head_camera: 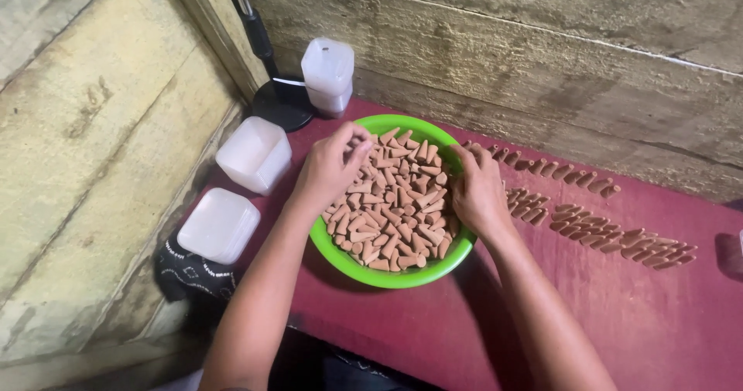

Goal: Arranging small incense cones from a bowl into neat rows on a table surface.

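A bright green round bowl [402, 276] sits on a dark red table and is heaped with several small brown cones [395, 205]. My left hand [329, 167] rests over the bowl's far left side, fingers curled down into the cones. At the right rim, my right hand [476, 186] bends its fingers among the cones. Whether either hand has pinched a cone is hidden by the fingers.
Rows of brown cones [611, 232] lie on the red table [658, 321] to the right of the bowl. Three white lidded plastic tubs [254, 153] [220, 225] [327, 74] stand at the left, beside a black round stand base [280, 105]. A rough concrete wall [542, 58] runs behind.
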